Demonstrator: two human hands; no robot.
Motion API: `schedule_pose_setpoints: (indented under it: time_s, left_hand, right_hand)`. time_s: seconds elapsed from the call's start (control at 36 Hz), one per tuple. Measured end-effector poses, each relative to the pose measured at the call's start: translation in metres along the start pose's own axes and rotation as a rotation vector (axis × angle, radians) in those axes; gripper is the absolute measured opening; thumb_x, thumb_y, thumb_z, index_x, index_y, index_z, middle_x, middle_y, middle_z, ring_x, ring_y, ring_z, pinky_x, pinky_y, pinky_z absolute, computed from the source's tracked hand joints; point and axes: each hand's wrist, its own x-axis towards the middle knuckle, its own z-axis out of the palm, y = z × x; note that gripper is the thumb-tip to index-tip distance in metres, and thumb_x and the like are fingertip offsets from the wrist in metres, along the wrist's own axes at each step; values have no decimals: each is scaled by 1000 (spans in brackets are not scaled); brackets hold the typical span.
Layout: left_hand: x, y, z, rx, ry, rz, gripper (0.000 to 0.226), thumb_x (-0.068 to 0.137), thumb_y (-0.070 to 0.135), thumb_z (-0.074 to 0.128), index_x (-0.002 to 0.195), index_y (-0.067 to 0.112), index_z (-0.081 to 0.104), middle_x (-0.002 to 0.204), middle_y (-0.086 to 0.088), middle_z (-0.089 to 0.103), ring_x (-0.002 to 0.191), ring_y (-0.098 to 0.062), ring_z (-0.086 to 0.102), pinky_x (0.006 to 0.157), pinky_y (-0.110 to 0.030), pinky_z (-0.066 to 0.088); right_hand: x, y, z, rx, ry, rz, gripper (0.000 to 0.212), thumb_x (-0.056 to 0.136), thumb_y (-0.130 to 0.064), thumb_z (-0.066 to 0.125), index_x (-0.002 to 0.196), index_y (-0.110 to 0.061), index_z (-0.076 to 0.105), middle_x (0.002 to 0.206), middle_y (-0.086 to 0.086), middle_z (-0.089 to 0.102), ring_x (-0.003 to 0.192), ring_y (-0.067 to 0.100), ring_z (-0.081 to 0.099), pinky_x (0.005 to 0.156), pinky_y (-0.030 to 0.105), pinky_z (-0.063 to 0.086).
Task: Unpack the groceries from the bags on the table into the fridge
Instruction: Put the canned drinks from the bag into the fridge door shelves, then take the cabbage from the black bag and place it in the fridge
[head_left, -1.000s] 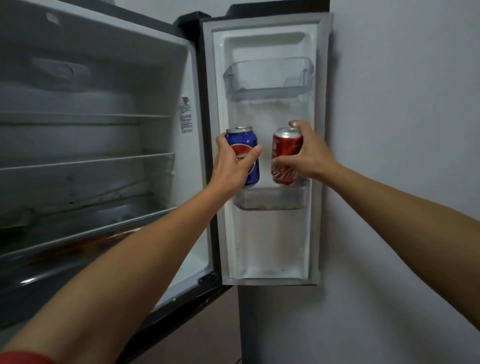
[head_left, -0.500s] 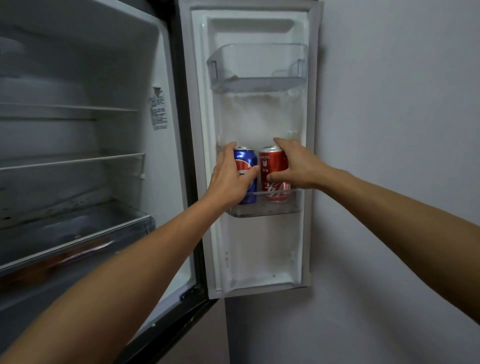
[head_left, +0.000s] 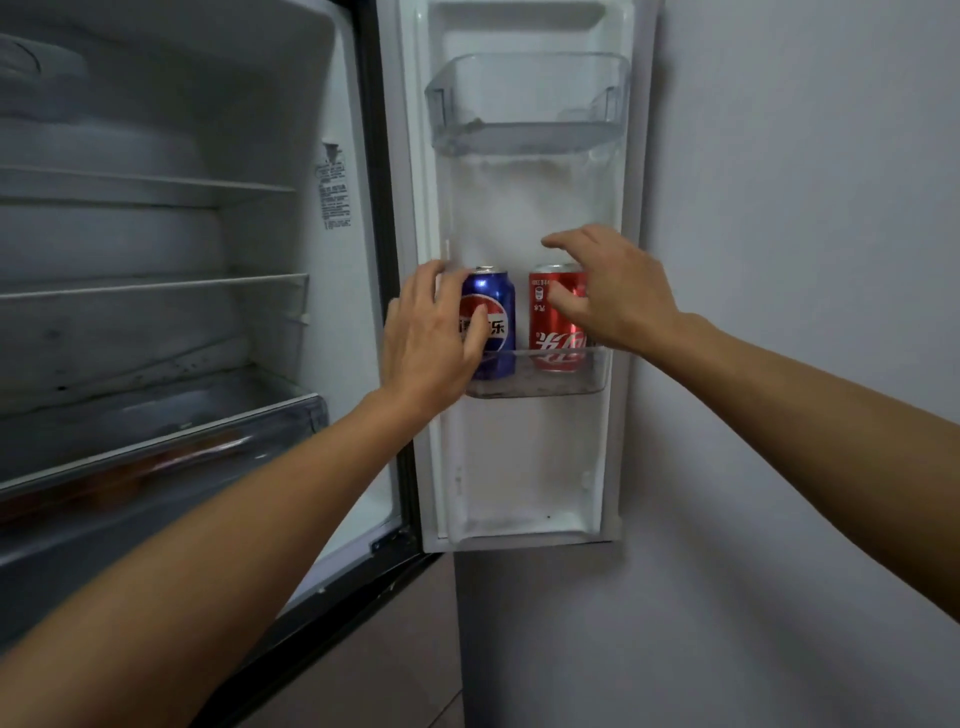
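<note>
My left hand (head_left: 431, 332) is released, fingers spread, with the blue can (head_left: 496, 296) just behind it. My right hand (head_left: 615, 296) is likewise released before the red can (head_left: 545, 340). Both cans stand in the door shelf (head_left: 535, 388).

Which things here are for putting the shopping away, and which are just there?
For the job: blue can, red can, the lower door shelf they stand in, left hand, right hand.
Just there: upper door shelf, sticker, inner shelves, wall.
</note>
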Motion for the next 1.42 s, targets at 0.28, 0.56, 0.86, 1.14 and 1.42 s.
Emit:
schedule_pose_setpoints:
  time_s: [0.28, 0.56, 0.86, 1.14, 1.42]
  left_hand:
    - [-63, -11, -64, 380, -258, -214, 21, 95, 36, 51, 100, 19, 63, 94, -1, 69, 81, -23, 62, 67, -34, 46]
    - [-234, 20, -158, 753, -532, -609, 21, 94, 34, 49, 99, 17, 61, 99, -4, 66, 88, -28, 61, 68, -36, 46]
    - [-416, 143, -336, 1101, -594, -1042, 24, 91, 36, 48, 104, 18, 59, 108, -3, 67, 98, -31, 63, 71, -36, 48]
    - [-539, 304, -496, 1284, -531, -1423, 23, 94, 34, 47, 102, 16, 57, 102, -4, 63, 92, -28, 61, 70, -36, 43]
    - [-657, 490, -637, 1448, -423, -1786, 16, 92, 31, 45, 83, 18, 50, 80, 1, 55, 71, -22, 57, 62, -35, 48]
  right_hand:
    - [-17, -69, 23, 286, 10, -351, 33, 91, -32, 57, 119, -16, 63, 113, 3, 65, 91, 18, 62, 72, 32, 50]
    - [-114, -159, 78, 531, -307, -607, 41, 90, -39, 57, 127, -22, 58, 119, 0, 62, 99, 25, 63, 77, 37, 50]
    - [-260, -345, 4, 778, -392, -1078, 40, 89, -40, 57, 124, -21, 57, 117, 4, 60, 103, 29, 62, 77, 40, 52]
    - [-407, -497, -155, 996, -302, -1465, 40, 86, -38, 59, 122, -19, 60, 107, 4, 61, 93, 29, 62, 65, 35, 46]
    - [-580, -606, -342, 1237, -292, -1785, 45, 92, -38, 54, 134, -21, 52, 123, 1, 58, 110, 23, 59, 77, 35, 47]
